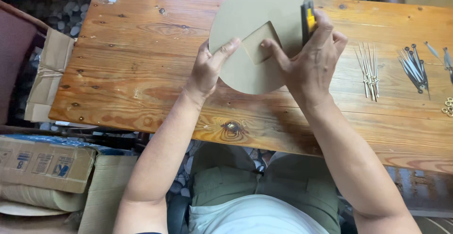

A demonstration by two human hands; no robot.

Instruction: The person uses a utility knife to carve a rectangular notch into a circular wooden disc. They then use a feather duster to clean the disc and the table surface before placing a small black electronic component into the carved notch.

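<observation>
One disc [245,26], perhaps two squares [261,43]

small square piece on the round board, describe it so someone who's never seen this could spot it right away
Start at the wooden table, then find the big round tan board near its far edge, held by the left hand and right hand. The small square piece lies turned like a diamond on the board between both thumbs, same tan colour, the only straight-edged shape there.
</observation>
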